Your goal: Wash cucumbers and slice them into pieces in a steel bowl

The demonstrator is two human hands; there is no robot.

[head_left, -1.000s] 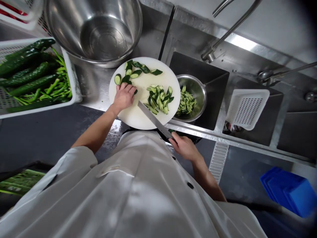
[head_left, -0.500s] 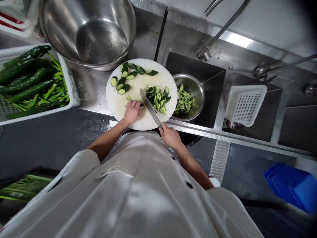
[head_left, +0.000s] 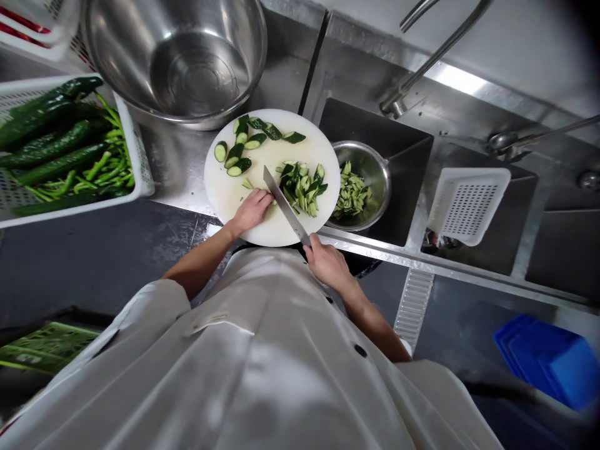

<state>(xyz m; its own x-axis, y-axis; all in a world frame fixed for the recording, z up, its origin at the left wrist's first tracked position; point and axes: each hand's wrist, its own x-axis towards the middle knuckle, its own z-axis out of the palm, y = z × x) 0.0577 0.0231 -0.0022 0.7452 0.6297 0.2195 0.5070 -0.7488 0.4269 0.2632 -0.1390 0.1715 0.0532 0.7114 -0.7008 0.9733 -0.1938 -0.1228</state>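
My right hand [head_left: 327, 261] is closed round the handle of a kitchen knife [head_left: 287, 209]. The blade slants up and left over a round white cutting board [head_left: 220, 199]. Just left of the blade, my left hand [head_left: 253, 210] presses down with curled fingers on a cucumber piece, mostly hidden under the fingertips. Right of the blade lies a heap of cut cucumber slices [head_left: 305, 189]. Several dark-skinned cucumber chunks [head_left: 254, 141] rest along the board's far left part, and a thin sliver [head_left: 247, 184] lies by my left fingers.
A steel bowl [head_left: 385, 195] of cucumber slices stands in the sink right of the board. Behind is a large steel basin [head_left: 255, 56]. At left, a white basket [head_left: 140, 156] holds whole cucumbers and green peppers. A white perforated basket [head_left: 469, 200] sits in another sink, near faucets [head_left: 396, 103].
The whole view has shifted slightly. The dark cucumber piece that showed beside my left fingertips is now mostly covered. The knife remains close beside the left hand.
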